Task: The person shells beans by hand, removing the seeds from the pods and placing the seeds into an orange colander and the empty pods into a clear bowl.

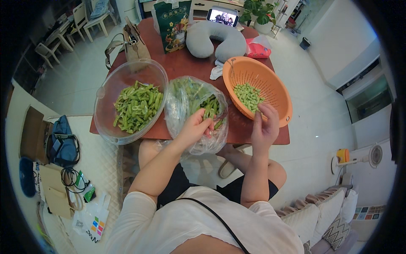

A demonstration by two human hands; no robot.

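My left hand (pixel 198 127) is closed around a green soybean pod (pixel 207 113), above a clear plastic bag (pixel 172 112) that holds more pods. At the near rim of an orange colander (pixel 275 91), my right hand (pixel 266 122) has its thumb and fingertips drawn together. Whether a bean is between them is too small to tell. Shelled green beans (pixel 248 96) lie in a pile inside the colander. To the left of the bag, a large clear plastic basin (pixel 101 114) contains a heap of green pods (pixel 137 106), several of them split.
The red-brown table (pixel 182 63) also bears a grey neck pillow (pixel 198 40), a propped phone (pixel 223 17), a dark green paper bag (pixel 171 29), a beige handbag (pixel 136 46) and a red tissue pack (pixel 257 48). A quilted seat with bags is at left; a fan (pixel 374 155) is at right.
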